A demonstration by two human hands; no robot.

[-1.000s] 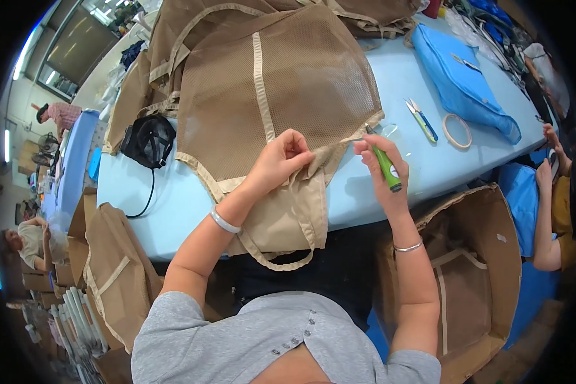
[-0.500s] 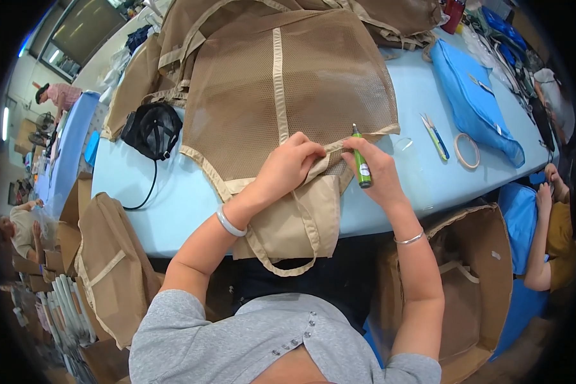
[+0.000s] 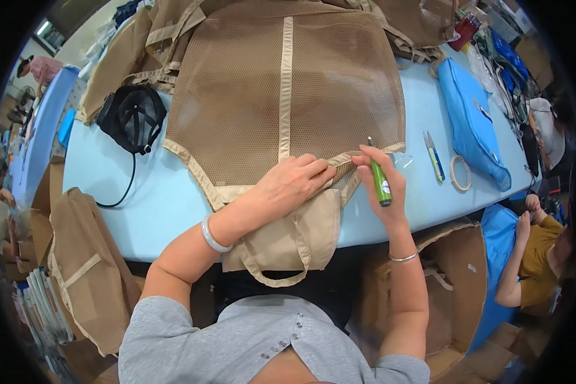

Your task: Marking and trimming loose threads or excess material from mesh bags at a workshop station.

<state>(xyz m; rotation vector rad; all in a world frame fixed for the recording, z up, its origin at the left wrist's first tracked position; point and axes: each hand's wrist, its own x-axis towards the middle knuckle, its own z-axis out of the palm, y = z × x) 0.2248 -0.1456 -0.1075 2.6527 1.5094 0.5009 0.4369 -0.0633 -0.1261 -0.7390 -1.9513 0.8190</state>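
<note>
A brown mesh bag (image 3: 230,89) with beige trim lies spread on the table in front of me. My left hand (image 3: 294,182) rests on its near edge, fingers bent and closed over the trim; the fabric under them is partly hidden. In my right hand (image 3: 390,185) is a green marker pen (image 3: 381,181), held with its tip pointing away from me. The thumb and forefinger of this hand are close to the trim; whether they pinch it I cannot tell. A beige fabric panel with a strap loop (image 3: 281,246) hangs over the table's front edge.
Small snips (image 3: 434,157) and a tape ring (image 3: 460,173) lie right of the bag, beside a blue fabric bundle (image 3: 470,121). A black cap with a cable (image 3: 137,121) sits at left. Below right stands a cardboard box (image 3: 457,275). Another person (image 3: 537,259) works at far right.
The whole view has shifted a little. My right hand has moved slightly along the trim toward the bag's right corner, with the marker pen. My left hand stays on the edge, lying flatter.
</note>
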